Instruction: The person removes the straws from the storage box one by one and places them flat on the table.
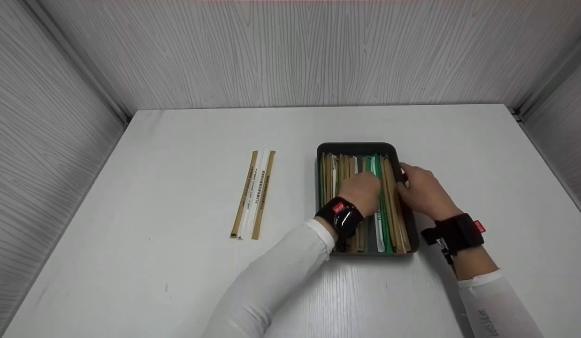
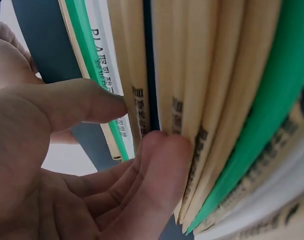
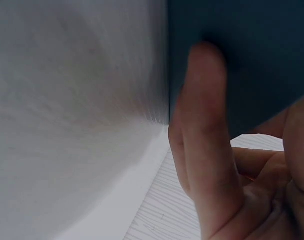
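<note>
A dark tray (image 1: 356,146) in the middle of the white table holds several long paper-sleeved sticks (image 1: 390,206), brown, white and green, lying lengthwise. My left hand (image 1: 363,190) reaches into the tray. In the left wrist view its thumb (image 2: 82,102) and a fingertip (image 2: 161,150) pinch a brown sleeve (image 2: 137,100) beside a green and white one (image 2: 99,55). My right hand (image 1: 419,190) holds the tray's right rim, one finger (image 3: 204,130) lying against the dark outer wall (image 3: 251,50).
Three sleeved sticks (image 1: 253,192), two brown with a white one between, lie side by side on the table left of the tray. Grey panelled walls close in the table at the back and on both sides.
</note>
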Available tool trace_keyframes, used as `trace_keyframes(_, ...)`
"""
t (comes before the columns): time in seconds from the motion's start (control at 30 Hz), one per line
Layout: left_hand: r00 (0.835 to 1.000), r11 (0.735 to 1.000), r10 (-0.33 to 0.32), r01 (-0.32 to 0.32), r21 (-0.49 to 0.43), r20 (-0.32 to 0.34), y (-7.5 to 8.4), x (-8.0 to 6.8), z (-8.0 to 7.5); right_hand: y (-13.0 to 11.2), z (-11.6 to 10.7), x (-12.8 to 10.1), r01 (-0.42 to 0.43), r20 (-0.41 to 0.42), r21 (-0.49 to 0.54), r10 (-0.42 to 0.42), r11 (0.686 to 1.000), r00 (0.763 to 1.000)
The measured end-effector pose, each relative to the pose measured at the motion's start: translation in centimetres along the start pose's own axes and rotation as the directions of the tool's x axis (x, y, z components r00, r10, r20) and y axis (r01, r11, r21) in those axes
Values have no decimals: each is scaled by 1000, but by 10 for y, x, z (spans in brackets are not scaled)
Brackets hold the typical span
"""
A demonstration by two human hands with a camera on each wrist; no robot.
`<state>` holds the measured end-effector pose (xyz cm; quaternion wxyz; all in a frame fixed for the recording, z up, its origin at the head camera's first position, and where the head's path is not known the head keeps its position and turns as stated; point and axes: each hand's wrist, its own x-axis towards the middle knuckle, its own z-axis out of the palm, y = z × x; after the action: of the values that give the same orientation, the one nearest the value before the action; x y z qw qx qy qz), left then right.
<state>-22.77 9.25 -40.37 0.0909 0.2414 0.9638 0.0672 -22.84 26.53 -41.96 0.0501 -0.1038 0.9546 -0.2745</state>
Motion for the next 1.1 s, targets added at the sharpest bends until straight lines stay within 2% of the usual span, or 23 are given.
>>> trace_keyframes(0.23, 998, 994, -52, 55, -99, 32, -4, 0, 0, 0, 0, 1, -21, 10, 7, 21, 1000, 1000)
trace_keyframes(0.37, 998, 993, -56, 59, -105, 33, -5, 1, 1, 0, 0, 1, -35, 11, 10, 35, 999, 999)
trace_keyframes(0.67, 992, 987, -86, 97, -125, 89, -11, 3, 2, 1, 0, 0, -46, 20, 15, 46, 999, 999)
trace_keyframes(0.77, 992, 987, -92, 102, -121, 85, -12, 3, 3, 0, 0, 0, -38, 11, 10, 38, 999, 999)
trace_keyframes(1.1, 996, 997, -74, 75, -18, 56, -11, 1, 4, -1, 1, -1, -1, -18, -11, 1, 1000, 1000)
